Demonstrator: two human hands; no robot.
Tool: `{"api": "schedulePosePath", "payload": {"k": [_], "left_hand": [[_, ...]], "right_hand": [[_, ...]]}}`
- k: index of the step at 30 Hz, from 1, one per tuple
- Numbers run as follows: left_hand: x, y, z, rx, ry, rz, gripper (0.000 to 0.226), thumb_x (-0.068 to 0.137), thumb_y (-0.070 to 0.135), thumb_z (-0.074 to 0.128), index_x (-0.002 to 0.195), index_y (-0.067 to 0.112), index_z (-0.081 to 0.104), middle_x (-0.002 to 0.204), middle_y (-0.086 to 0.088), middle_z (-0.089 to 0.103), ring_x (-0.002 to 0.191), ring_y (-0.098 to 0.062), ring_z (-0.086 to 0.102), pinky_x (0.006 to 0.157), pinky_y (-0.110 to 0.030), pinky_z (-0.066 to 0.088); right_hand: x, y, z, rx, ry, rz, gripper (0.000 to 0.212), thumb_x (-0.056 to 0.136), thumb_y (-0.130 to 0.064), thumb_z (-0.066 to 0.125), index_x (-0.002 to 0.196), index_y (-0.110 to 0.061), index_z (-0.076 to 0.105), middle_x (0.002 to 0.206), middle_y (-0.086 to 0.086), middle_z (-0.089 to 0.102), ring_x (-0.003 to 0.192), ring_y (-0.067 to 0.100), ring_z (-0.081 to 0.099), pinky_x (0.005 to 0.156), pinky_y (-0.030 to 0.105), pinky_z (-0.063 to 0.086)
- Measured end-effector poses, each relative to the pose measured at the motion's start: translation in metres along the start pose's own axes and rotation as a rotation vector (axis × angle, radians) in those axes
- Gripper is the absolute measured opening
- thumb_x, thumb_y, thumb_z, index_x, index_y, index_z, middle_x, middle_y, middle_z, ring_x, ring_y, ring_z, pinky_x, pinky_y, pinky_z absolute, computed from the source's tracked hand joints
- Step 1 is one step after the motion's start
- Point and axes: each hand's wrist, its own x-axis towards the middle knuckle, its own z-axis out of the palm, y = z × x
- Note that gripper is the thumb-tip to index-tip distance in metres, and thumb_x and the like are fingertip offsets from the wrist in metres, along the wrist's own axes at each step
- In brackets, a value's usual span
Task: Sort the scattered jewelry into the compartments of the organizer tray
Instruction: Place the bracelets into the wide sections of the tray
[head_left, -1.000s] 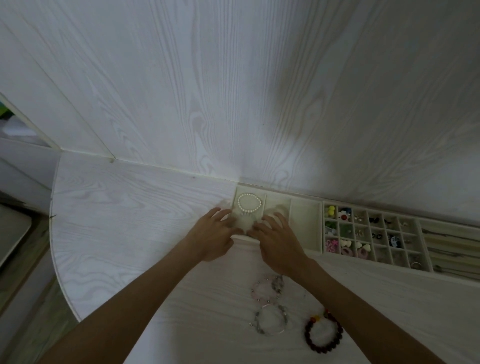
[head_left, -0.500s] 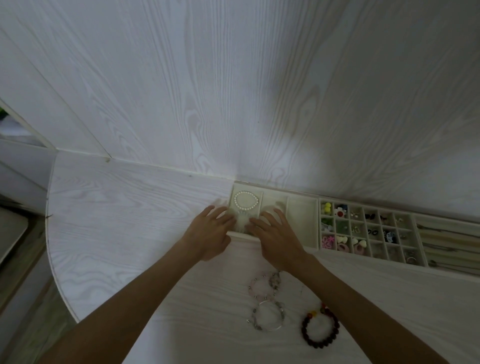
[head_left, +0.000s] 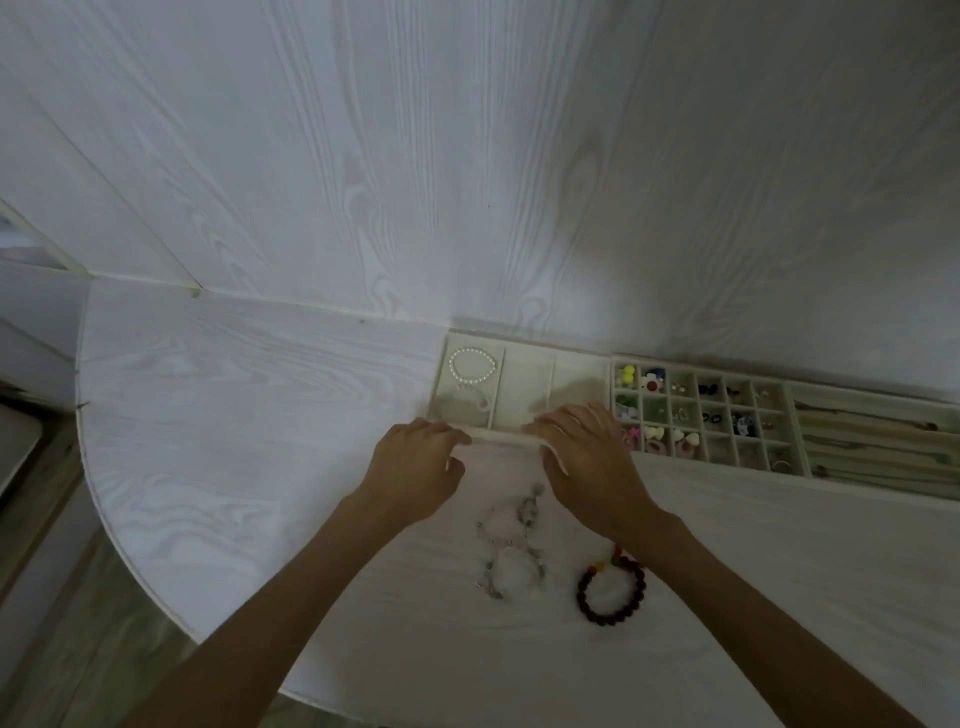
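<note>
A cream organizer tray with three long compartments stands against the wall. A white pearl bracelet lies in its left compartment, and a pale, faint bracelet lies in front of it in the same compartment. My left hand and my right hand rest at the tray's front rim, fingertips on the edge, holding no jewelry. On the table below them lie a pink and grey bracelet, a clear silver-linked bracelet and a dark red bead bracelet.
To the right stands a grid tray holding several small earrings, rings and charms. Further right, a tray holds necklaces. The wood-grain wall rises right behind the trays. The table's rounded edge curves at the left.
Both hands have drawn back from the left compartment to the tray's front rim. The pale bracelet now lies uncovered in that compartment.
</note>
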Motion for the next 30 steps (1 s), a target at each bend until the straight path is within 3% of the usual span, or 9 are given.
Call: {"api": "schedulePosePath", "payload": {"k": [4, 7, 10, 13, 16, 20, 25, 27, 30], "left_hand": [[-0.025, 0.017, 0.019, -0.155, -0.191, -0.133, 0.035, 0.097, 0.032, 0.045, 0.131, 0.034, 0.051, 0.133, 0.010, 0.054, 0.120, -0.012, 0.052, 0.099, -0.031, 0.041], [-0.032, 0.030, 0.037, -0.159, -0.295, -0.191, 0.037, 0.097, 0.044, 0.043, 0.132, 0.033, 0.047, 0.128, 0.010, 0.055, 0.112, -0.014, 0.056, 0.095, -0.033, 0.043], [-0.032, 0.041, 0.051, -0.156, -0.237, -0.224, 0.038, 0.096, 0.042, 0.046, 0.129, 0.024, 0.047, 0.125, 0.004, 0.054, 0.108, -0.018, 0.057, 0.089, -0.036, 0.046], [-0.031, 0.052, 0.057, -0.118, -0.157, -0.258, 0.028, 0.096, 0.032, 0.047, 0.118, 0.016, 0.052, 0.118, -0.002, 0.057, 0.106, -0.022, 0.056, 0.082, -0.037, 0.046], [-0.031, 0.055, 0.058, -0.099, -0.139, -0.279, 0.023, 0.095, 0.024, 0.045, 0.110, 0.012, 0.059, 0.113, -0.006, 0.058, 0.104, -0.024, 0.055, 0.078, -0.037, 0.047], [-0.038, 0.053, 0.056, -0.154, -0.106, -0.227, 0.021, 0.097, 0.029, 0.045, 0.109, 0.018, 0.058, 0.111, -0.002, 0.062, 0.101, -0.022, 0.058, 0.078, -0.035, 0.049], [-0.050, 0.058, 0.042, -0.337, 0.031, -0.118, 0.013, 0.097, 0.033, 0.047, 0.106, 0.025, 0.054, 0.102, 0.014, 0.067, 0.095, -0.008, 0.063, 0.071, -0.027, 0.045], [-0.051, 0.061, 0.033, -0.362, 0.055, -0.088, 0.013, 0.097, 0.033, 0.047, 0.106, 0.027, 0.054, 0.101, 0.016, 0.066, 0.094, -0.004, 0.061, 0.070, -0.024, 0.043], [-0.048, 0.062, 0.019, -0.415, 0.077, -0.050, 0.011, 0.097, 0.035, 0.049, 0.105, 0.030, 0.055, 0.099, 0.019, 0.063, 0.093, 0.002, 0.059, 0.067, -0.015, 0.040]], "right_hand": [[-0.062, 0.016, -0.002, 0.013, -0.088, 0.029, 0.037, 0.084, -0.022, 0.039, 0.105, -0.016, 0.068, 0.103, 0.003, 0.069, 0.098, 0.024, 0.061, 0.097, 0.036, 0.039], [-0.093, 0.015, 0.005, -0.042, -0.260, 0.026, 0.043, 0.085, -0.025, 0.038, 0.121, -0.016, 0.062, 0.121, 0.005, 0.064, 0.110, 0.028, 0.062, 0.095, 0.046, 0.045], [-0.104, 0.000, 0.015, -0.041, -0.412, -0.004, 0.050, 0.088, -0.019, 0.050, 0.137, -0.020, 0.045, 0.141, 0.004, 0.050, 0.128, 0.028, 0.049, 0.104, 0.050, 0.034], [-0.106, -0.019, 0.016, 0.035, -0.411, 0.074, 0.053, 0.085, -0.011, 0.058, 0.137, -0.015, 0.046, 0.140, 0.009, 0.049, 0.128, 0.031, 0.047, 0.106, 0.052, 0.031], [-0.099, -0.029, 0.010, 0.113, -0.368, 0.141, 0.041, 0.089, -0.011, 0.050, 0.130, -0.013, 0.053, 0.133, 0.010, 0.055, 0.124, 0.030, 0.050, 0.106, 0.045, 0.034], [-0.084, -0.029, 0.002, 0.259, -0.363, 0.263, 0.031, 0.095, -0.019, 0.045, 0.125, -0.014, 0.053, 0.125, 0.005, 0.055, 0.114, 0.024, 0.050, 0.095, 0.034, 0.041], [-0.059, -0.021, -0.005, 0.474, -0.531, 0.333, 0.058, 0.089, -0.027, 0.061, 0.142, -0.025, 0.037, 0.142, -0.002, 0.040, 0.129, 0.017, 0.036, 0.105, 0.030, 0.033], [-0.052, -0.018, -0.005, 0.621, -0.533, 0.363, 0.047, 0.086, -0.029, 0.067, 0.130, -0.023, 0.052, 0.139, -0.002, 0.046, 0.129, 0.014, 0.039, 0.106, 0.026, 0.033], [-0.044, -0.014, -0.014, 0.771, -0.468, 0.433, 0.022, 0.083, -0.025, 0.071, 0.101, -0.012, 0.069, 0.118, -0.002, 0.062, 0.110, 0.006, 0.053, 0.091, 0.011, 0.037]]}}
